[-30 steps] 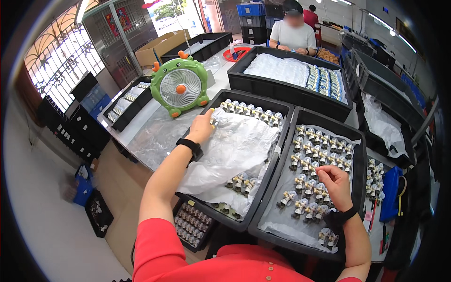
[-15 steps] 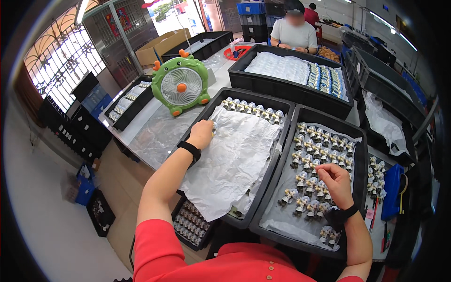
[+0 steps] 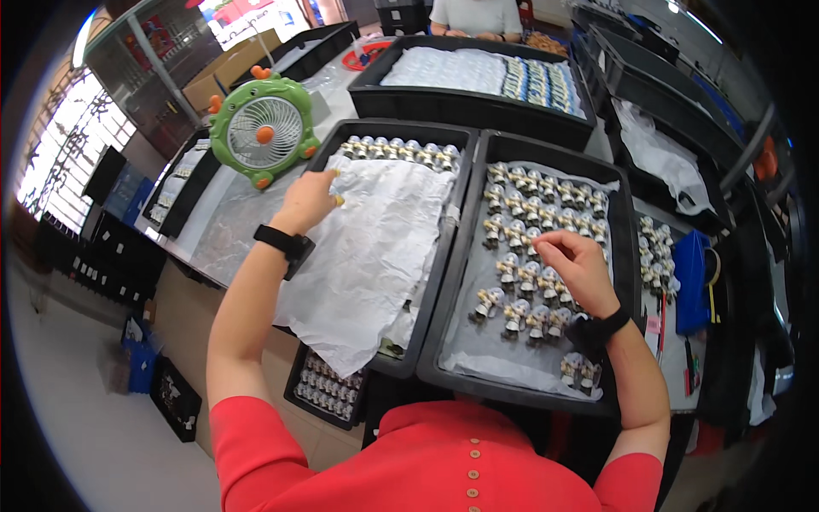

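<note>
Above the left side of a white paper sheet (image 3: 367, 247) is my left hand (image 3: 309, 202), thumb and forefinger apart, with small yellow patches at their tips. That sheet covers much of the left black tray (image 3: 439, 286); a row of small white-headed figurines (image 3: 397, 151) shows beyond its far edge. My right hand (image 3: 582, 266) is pinched over the right black tray (image 3: 444, 337), its fingertips beside a figurine in the middle rows. Whether it grips anything is hidden. Several rows of similar figurines (image 3: 520, 317) stand or lean on grey lining there.
A green fan (image 3: 263, 132) stands left of the trays. Behind them sits a larger black tray (image 3: 478, 107) with blue-and-white pieces. More figurines (image 3: 655, 256) and a blue bin (image 3: 691, 282) are at right. A person (image 3: 478, 17) sits across the table.
The whole view has shifted, so trays and hands appear further left and higher. My left thumb and forefinger now show apart at the paper; my right hand keeps its pinch over the figurines.
</note>
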`<state>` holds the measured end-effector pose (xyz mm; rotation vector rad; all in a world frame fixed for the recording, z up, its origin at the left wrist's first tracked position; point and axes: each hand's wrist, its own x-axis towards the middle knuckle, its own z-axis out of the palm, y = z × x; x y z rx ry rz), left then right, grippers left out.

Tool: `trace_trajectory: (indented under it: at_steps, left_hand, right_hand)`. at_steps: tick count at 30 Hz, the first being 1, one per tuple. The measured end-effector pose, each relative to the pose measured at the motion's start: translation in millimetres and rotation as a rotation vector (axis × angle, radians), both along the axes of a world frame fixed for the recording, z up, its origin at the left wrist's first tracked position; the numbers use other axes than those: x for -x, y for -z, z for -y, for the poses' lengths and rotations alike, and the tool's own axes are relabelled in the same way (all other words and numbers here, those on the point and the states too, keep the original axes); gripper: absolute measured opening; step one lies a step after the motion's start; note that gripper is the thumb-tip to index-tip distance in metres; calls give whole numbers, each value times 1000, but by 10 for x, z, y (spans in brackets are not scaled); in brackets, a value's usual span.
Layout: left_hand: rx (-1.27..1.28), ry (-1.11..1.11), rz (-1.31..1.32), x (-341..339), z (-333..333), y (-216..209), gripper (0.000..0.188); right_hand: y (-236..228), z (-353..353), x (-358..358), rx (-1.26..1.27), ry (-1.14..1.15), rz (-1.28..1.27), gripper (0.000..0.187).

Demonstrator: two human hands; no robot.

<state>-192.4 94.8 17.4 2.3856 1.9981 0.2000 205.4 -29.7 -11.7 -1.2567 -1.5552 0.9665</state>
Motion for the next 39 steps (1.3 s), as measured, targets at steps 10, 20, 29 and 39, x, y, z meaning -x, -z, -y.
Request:
trace_trajectory:
  at_steps: [10, 20, 29, 39]
  left_hand:
    - [549, 644, 1094, -1805, 822, -466, 42]
    - [800, 302, 1605, -1954, 891, 62, 38]
    - [969, 114, 1657, -1920, 948, 240, 30]
    - [1103, 375, 1631, -1956, 988, 202, 47]
  right_hand:
    - [242, 132, 224, -292, -268, 488, 41]
    - [440, 171, 334, -224, -299, 793, 37]
    - [-116, 79, 144, -426, -63, 379, 35]
    - [-171, 97, 112, -248, 25, 136, 32]
